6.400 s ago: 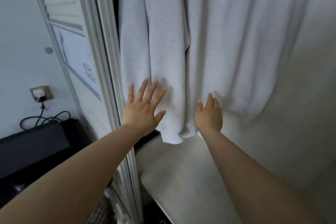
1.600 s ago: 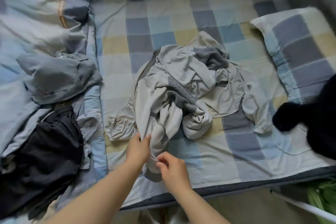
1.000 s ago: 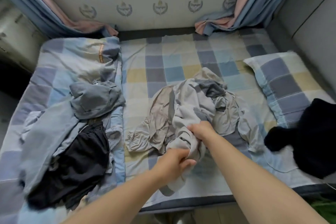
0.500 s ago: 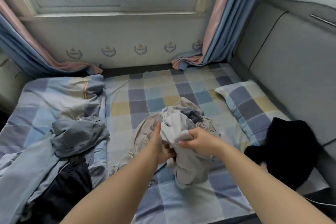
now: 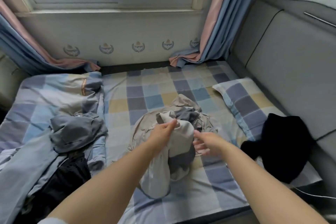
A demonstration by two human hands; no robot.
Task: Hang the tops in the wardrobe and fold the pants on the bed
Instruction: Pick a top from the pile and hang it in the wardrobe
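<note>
The left hand (image 5: pixel 164 130) grips a light grey garment (image 5: pixel 171 152), lifted over the near-middle of the checked bed (image 5: pixel 145 96). The right hand (image 5: pixel 204 143) hovers just beside it, fingers apart. An orange strip on the far-left quilt (image 5: pixel 54 92) carries writing too small to read.

Both bare forearms extended forward from the lower edge of the view, converging toward the centre. The left hand (image 5: pixel 163 130) was raised above the level of the right, thumb uppermost, with thumb and fingers pinched closed on a fold of the light grey garment (image 5: pixel 174 151). The left wrist was roughly in line with its forearm. The right hand (image 5: pixel 204 142) sat just beside the cloth, fingers (image 5: pixel 197 146) loosely spread and pointing left, motion-blurred, gripping nothing. The two hands were near each other but apart.
</note>
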